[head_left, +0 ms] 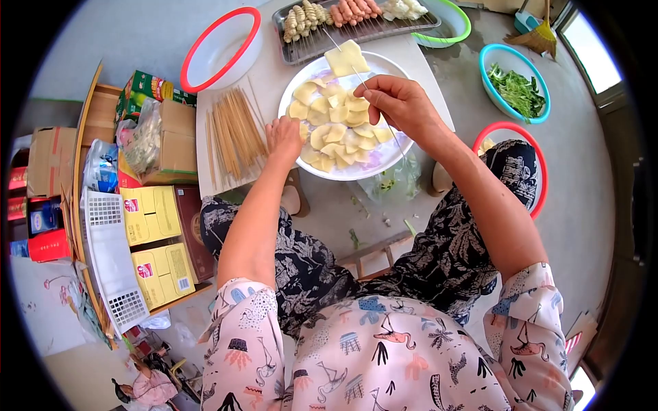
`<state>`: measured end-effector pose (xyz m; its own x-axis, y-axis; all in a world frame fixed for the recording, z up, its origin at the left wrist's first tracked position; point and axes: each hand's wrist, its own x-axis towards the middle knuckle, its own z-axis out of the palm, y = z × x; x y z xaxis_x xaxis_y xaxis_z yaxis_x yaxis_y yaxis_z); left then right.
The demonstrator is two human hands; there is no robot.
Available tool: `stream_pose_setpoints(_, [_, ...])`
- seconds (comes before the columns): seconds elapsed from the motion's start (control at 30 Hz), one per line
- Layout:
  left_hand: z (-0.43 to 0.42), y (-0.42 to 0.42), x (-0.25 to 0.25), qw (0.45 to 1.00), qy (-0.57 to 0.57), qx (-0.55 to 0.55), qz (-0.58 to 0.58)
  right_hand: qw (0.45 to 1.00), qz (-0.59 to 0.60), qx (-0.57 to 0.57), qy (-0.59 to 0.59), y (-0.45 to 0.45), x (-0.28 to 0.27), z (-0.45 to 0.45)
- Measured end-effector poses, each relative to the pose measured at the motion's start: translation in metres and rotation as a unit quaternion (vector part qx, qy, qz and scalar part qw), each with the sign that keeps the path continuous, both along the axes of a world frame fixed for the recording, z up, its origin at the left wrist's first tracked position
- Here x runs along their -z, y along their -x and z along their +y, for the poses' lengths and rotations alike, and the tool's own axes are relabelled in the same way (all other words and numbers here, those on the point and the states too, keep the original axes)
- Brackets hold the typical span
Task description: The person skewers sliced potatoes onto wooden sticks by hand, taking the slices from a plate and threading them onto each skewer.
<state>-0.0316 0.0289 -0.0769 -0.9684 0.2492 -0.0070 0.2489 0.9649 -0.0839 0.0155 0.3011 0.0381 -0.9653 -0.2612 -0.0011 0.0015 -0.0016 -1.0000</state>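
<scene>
In my right hand is a thin skewer, held between closed fingers, with a pale potato slice threaded on it above the plate's far rim. My left hand rests at the left rim of the white plate, beside the potato slices; its fingertips are partly hidden, so what they touch cannot be made out. Many thin, pale yellow slices lie spread over the plate. A fan of wooden skewers lies on the table just left of my left hand.
A tray of skewered food sits at the table's far edge. Around are a red-rimmed basin, a green-rimmed basin, a blue basin of greens and another red-rimmed basin. Boxes fill the left shelf. A person is at lower left.
</scene>
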Motion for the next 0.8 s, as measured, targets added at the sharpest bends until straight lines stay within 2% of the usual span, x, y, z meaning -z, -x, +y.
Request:
stream_pose_setpoints(0.07, [-0.001,-0.001,0.003,0.998,-0.052,0.001,0.033,1.000,0.003,0.004,-0.015,0.001,0.001,0.000])
stream_pose_setpoints(0.2, [-0.008,0.002,-0.001,0.995,-0.077,0.029,0.053,1.000,0.004,-0.010,-0.027,0.001,0.008,-0.001])
stream_pose_setpoints(0.3, [-0.009,-0.005,0.000,0.994,-0.108,-0.002,0.028,0.999,0.000,-0.021,-0.041,0.001,0.009,-0.006])
stream_pose_setpoints(0.37, [-0.008,-0.007,0.004,0.987,-0.141,-0.004,0.082,0.998,-0.005,-0.020,-0.051,0.001,0.011,-0.008])
stream_pose_setpoints(0.5, [-0.011,0.003,-0.002,0.987,-0.143,-0.033,0.069,0.996,-0.021,-0.029,-0.078,0.002,0.011,-0.011])
stream_pose_setpoints(0.57, [-0.016,0.015,-0.014,0.918,-0.353,-0.160,-0.087,0.995,-0.025,-0.035,-0.089,0.001,0.009,-0.012])
stream_pose_setpoints(0.6, [-0.017,0.017,-0.026,0.827,-0.496,-0.222,-0.145,0.994,-0.030,-0.040,-0.099,0.000,0.007,-0.014])
stream_pose_setpoints(0.63, [-0.019,0.017,-0.039,0.826,-0.497,-0.225,-0.141,0.994,-0.027,-0.044,-0.099,-0.001,0.008,-0.016])
stream_pose_setpoints(0.7, [-0.025,0.018,-0.067,0.680,-0.673,-0.232,-0.175,0.993,-0.032,-0.066,-0.092,-0.003,0.010,-0.022])
stream_pose_setpoints(0.73, [-0.026,0.016,-0.081,0.638,-0.712,-0.227,-0.186,0.993,-0.031,-0.073,-0.093,-0.005,0.010,-0.025])
stream_pose_setpoints(0.77, [-0.029,0.015,-0.088,0.638,-0.713,-0.226,-0.183,0.993,-0.027,-0.075,-0.093,-0.006,0.012,-0.029])
stream_pose_setpoints(0.8, [-0.030,0.015,-0.092,0.599,-0.748,-0.222,-0.181,0.992,-0.033,-0.086,-0.087,-0.007,0.016,-0.032])
